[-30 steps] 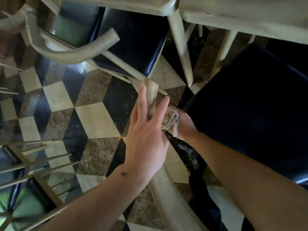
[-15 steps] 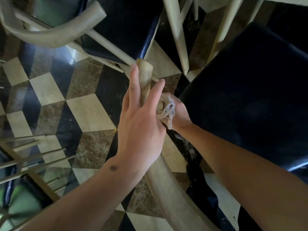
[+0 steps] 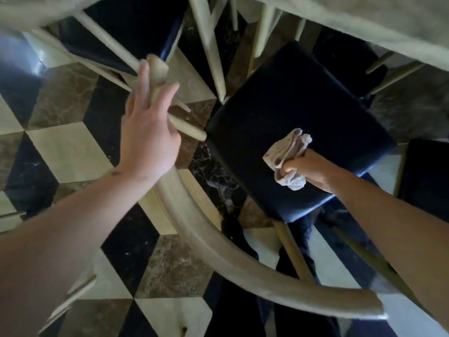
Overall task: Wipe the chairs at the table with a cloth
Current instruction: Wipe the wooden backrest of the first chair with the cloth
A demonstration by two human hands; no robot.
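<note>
One cloth (image 3: 288,158) is sitting bunched in the right hand (image 3: 306,168), fingers clamped, over one dark seat (image 3: 298,113); left hand (image 3: 148,135), fingers spread, is resting on the armrest (image 3: 157,71).

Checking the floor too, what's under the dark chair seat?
Under the dark seat only its pale wooden legs and checkered floor beside it show; the floor directly beneath is hidden.

A dining room: pale wooden chairs (image 3: 243,263) with dark padded seats (image 3: 298,113) around a table (image 3: 364,27), patterned marble floor (image 3: 68,147).
</note>
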